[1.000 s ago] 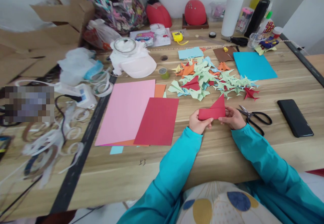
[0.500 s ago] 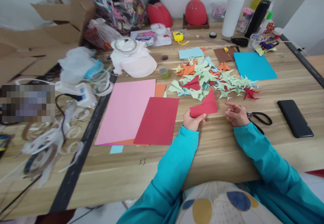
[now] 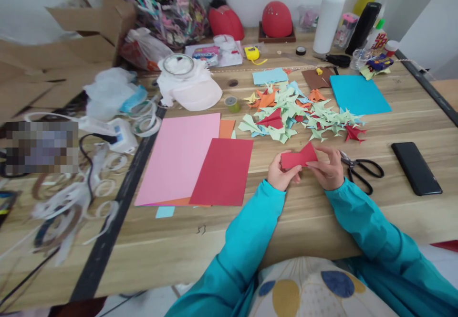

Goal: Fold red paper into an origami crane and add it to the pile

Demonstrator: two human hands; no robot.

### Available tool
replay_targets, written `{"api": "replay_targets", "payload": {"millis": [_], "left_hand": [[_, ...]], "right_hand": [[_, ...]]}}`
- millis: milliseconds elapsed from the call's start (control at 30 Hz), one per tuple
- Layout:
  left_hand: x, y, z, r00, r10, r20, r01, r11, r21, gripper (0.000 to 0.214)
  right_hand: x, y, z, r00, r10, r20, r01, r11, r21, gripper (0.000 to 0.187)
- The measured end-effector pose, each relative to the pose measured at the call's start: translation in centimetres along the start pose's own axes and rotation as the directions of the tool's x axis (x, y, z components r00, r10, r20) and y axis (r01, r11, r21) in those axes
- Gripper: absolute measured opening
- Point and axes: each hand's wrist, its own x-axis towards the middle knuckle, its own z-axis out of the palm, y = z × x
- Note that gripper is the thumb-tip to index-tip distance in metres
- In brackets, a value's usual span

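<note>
A partly folded piece of red paper [image 3: 299,157] is held just above the wooden table [image 3: 307,221] between both my hands. My left hand [image 3: 281,174] pinches its left end. My right hand [image 3: 327,170] pinches its right end, fingers closed on the fold. Both arms wear teal sleeves. Just beyond the hands lies a pile of several folded paper cranes [image 3: 300,114], mostly pale green with some red and orange.
Flat sheets lie left of my hands: a red sheet [image 3: 223,171] over a pink sheet [image 3: 179,157]. Black scissors [image 3: 359,169] and a black phone [image 3: 415,168] lie to the right. A blue sheet [image 3: 359,95], paper towel roll [image 3: 327,18], cardboard and tape rolls crowd the far and left side.
Half a second ago only my left hand held the red paper, tipped up. My right hand has come back onto it, and the paper sits lower between both hands.
</note>
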Motion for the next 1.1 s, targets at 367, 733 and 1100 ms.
{"api": "replay_targets", "payload": {"millis": [367,733,1100], "left_hand": [[-0.4,0.5,-1.4,0.584,0.690,0.426,-0.678,0.127,0.724,0.012],[-0.7,-0.4,-0.6,0.526,0.630,0.572,-0.664,-0.116,0.739,0.013],[-0.8,0.9,-3.2,0.448,0.602,0.661,-0.691,-0.236,0.683,0.010]], "right_hand": [[-0.2,-0.5,0.2,0.994,-0.096,0.049,0.100,0.989,-0.106,0.012],[-0.8,-0.8,1.0,0.956,-0.277,0.097,0.288,0.947,-0.140,0.018],[-1.0,-1.2,1.7,0.977,-0.196,0.089,0.203,0.975,-0.087,0.010]]}}
